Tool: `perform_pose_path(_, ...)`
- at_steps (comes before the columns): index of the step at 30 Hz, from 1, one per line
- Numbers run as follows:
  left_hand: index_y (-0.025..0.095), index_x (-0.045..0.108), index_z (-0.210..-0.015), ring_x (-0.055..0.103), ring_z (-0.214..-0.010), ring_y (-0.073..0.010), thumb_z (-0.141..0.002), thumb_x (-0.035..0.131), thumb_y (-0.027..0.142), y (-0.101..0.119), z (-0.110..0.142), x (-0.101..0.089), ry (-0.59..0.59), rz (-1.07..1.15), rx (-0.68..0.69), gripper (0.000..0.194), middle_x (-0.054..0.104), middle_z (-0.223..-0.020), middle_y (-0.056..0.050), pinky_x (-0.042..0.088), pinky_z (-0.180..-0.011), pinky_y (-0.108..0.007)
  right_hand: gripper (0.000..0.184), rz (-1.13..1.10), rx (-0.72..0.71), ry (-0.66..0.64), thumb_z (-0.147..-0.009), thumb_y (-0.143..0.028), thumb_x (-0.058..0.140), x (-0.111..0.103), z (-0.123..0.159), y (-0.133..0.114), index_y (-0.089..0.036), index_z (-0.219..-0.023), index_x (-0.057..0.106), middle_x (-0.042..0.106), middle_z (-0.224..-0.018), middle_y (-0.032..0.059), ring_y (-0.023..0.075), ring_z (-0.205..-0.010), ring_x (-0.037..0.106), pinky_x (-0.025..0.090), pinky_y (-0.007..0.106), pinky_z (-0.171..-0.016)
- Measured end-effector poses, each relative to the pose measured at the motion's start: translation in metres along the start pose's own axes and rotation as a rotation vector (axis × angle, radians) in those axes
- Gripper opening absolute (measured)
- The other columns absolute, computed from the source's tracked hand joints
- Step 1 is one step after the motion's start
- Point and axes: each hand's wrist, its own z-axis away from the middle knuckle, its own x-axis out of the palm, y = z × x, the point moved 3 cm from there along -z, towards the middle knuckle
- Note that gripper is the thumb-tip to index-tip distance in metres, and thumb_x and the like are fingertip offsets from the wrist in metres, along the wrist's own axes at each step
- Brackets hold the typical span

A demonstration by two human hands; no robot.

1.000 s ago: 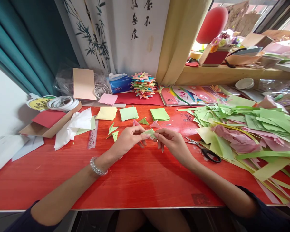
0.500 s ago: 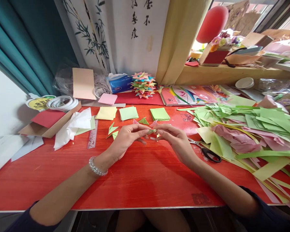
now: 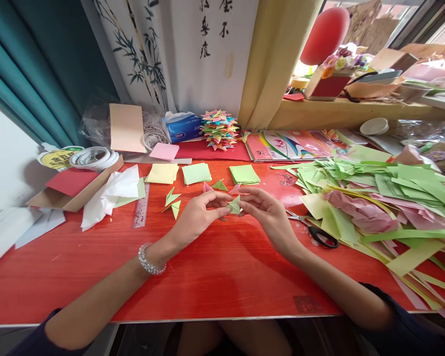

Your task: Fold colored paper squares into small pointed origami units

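Observation:
Between my two hands is a small folded piece of light green paper [image 3: 235, 204], its triangular face turned up toward me. My left hand [image 3: 200, 217] pinches its left side between thumb and fingers. On its right side, the fingertips of my right hand [image 3: 269, 212] are closed on the paper as well. Just beyond my hands lie a folded green paper triangle [image 3: 220, 185] and pink folded pieces [image 3: 207, 188], partly covered by my fingers. Two folded yellow-green pieces [image 3: 172, 202] rest left of my left hand.
Square paper stacks, yellow [image 3: 162, 173], pale green [image 3: 196, 174] and bright green [image 3: 244, 174], line the table behind my hands. Scissors [image 3: 323, 237] lie at right beside heaped paper strips [image 3: 385, 198]. A ruler [image 3: 141, 205] and a cardboard tray [image 3: 74, 195] are at left. A multicoloured folded-paper stack [image 3: 219, 130] stands behind.
The folded green paper has been turned so that its triangular face shows, where before only a thin edge was visible. My hands have shifted slightly, both still at the paper.

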Motion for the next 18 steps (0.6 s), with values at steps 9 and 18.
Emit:
perform_pose_path(9,0.016,0.059,-0.089,0.057,-0.077,-0.0145,-0.075,0.058,0.03,-0.002,-0.001,-0.001,0.031,0.071,-0.058,0.02,0.059,-0.085,-0.003,0.054,-0.065,-0.028,0.022,0.098,0.059,-0.05,-0.077,-0.036,0.058,0.001,0.0,0.003,-0.015,-0.079,0.06,0.061,-0.067,0.0028,0.0128,-0.059,0.058,0.05,0.028,-0.06)
perform_pose_path(18,0.015,0.061,-0.078,0.056,-0.064,-0.0116,-0.075,0.059,0.032,0.012,-0.002,-0.013,0.067,-0.025,0.019,0.017,0.06,-0.075,-0.002,0.049,-0.061,-0.025,0.022,0.254,-0.049,-0.115,-0.08,-0.037,0.053,0.008,-0.006,-0.008,-0.017,-0.078,0.059,0.058,-0.067,0.0013,0.012,-0.058,0.055,0.046,0.026,-0.057)
